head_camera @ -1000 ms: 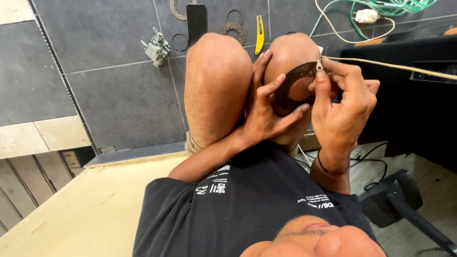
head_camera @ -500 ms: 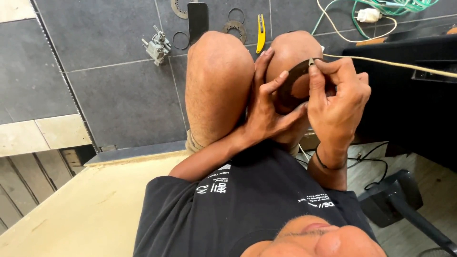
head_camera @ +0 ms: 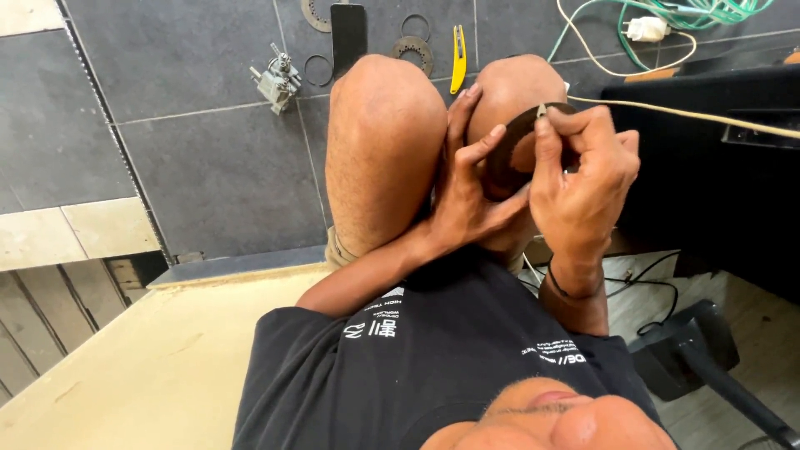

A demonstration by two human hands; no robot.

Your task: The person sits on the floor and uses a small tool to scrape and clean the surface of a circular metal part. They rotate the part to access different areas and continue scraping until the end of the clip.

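Between the raised knees, at the middle of the scene, one dark friction ring is propped against the right knee. The left hand clamps its near-left edge, thumb and fingers spread around the rim. The right hand pinches one small pointed tool and sets its tip on the ring's far edge. The hands sit close together, both closed on something. The step looks like scraping or picking at the ring's face; the next stroke seems to call for a steady left-hand hold while the tip works along the rim.

On the far tiled floor lie one black flat bar, one grey metal assembly to the left, one yellow-handled cutter, two toothed discs and two thin plain rings. Far right, a tangle of green and pale cables ends in one white plug. Near right stands one black chair base.
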